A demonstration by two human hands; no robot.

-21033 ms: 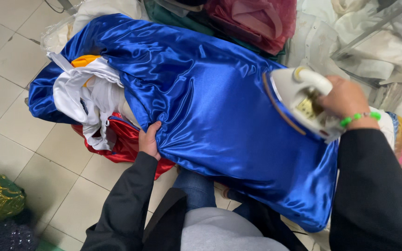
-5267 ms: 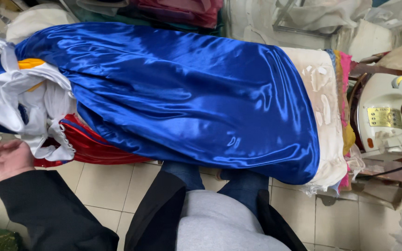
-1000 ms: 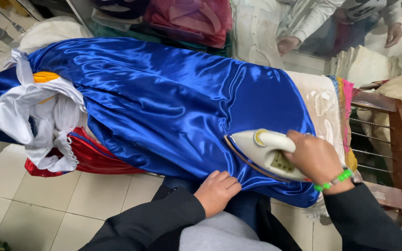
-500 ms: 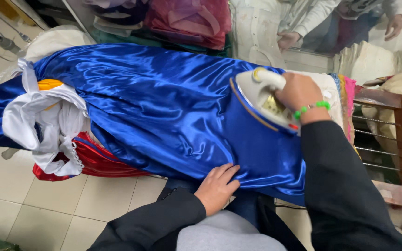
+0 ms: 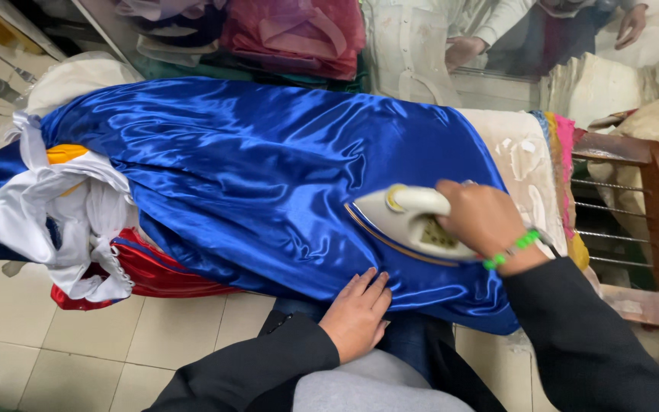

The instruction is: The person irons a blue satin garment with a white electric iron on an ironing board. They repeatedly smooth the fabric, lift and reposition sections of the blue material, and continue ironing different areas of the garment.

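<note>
A shiny blue satin garment (image 5: 253,168) is spread over a padded ironing board (image 5: 524,164). My right hand (image 5: 482,221), with a green bead bracelet at the wrist, grips the handle of a cream electric iron (image 5: 406,225) that rests on the blue cloth near the board's near edge, its tip pointing left. My left hand (image 5: 356,313) lies flat with its fingers on the hanging near hem of the blue cloth, just below the iron. White, yellow and red parts of the garment (image 5: 78,221) bunch up and hang off at the left.
A wooden frame with metal bars (image 5: 642,221) stands at the right end of the board. Folded red and pink cloth (image 5: 291,34) is piled behind it. Another person's hands (image 5: 463,49) show at the top right. Pale floor tiles (image 5: 17,320) lie below.
My right hand has drawn the iron from the far right part of the blue cloth back toward me and to the left. My left hand stays on the near hem.
</note>
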